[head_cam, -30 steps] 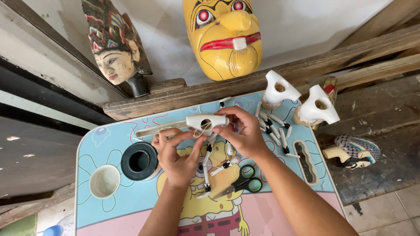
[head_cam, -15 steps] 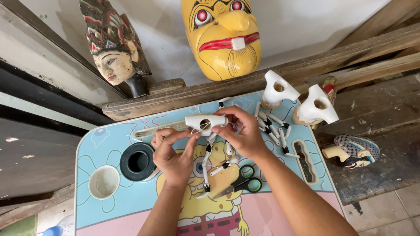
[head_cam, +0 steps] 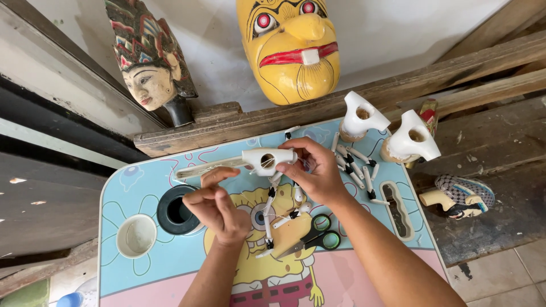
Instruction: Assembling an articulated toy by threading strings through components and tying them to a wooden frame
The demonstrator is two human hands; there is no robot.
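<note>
**Handling the white puppet body**

Your right hand point(head_cam: 318, 170) fingers pinch the white puppet body point(head_cam: 264, 160) at its end, above the surface point(head_cam: 142, 187). Your left hand point(head_cam: 219, 207) fingers curl narrow, seemingly on thread (too fine to confirm). Judged light, rigid, fragile: grip the torso, not the dangling limbs point(head_cam: 268, 219).

Both hands point(head_cam: 267, 187) raised — fingers pinched

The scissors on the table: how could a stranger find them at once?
Start at the small cartoon-printed table. Just under the right hand, the scissors lie flat on the yellow figure. Their green-and-black loop handles set them apart from the white puppet pieces nearby.
</note>
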